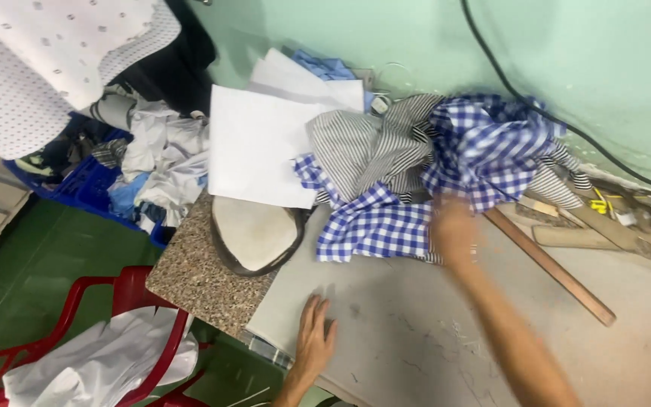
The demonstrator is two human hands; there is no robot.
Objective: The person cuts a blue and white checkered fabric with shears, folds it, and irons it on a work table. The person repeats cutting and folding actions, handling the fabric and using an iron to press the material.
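Now we reach for the checked cloth (386, 226).
Our right hand (452, 226), blurred so its grip is unreadable, touches its near edge; our left hand (315, 335) lies spread flat on the counter (416, 339).

The desk (431, 339) top is matt grey, scuffed; its corner at nine o'clock is speckled polished stone. Soft woven blue checked cloth (484, 151) and striped cloth (363, 147) lie crumpled. Smooth white paper sheets (254, 143); bare wooden strip (551, 267); glossy red plastic chair (126, 290).
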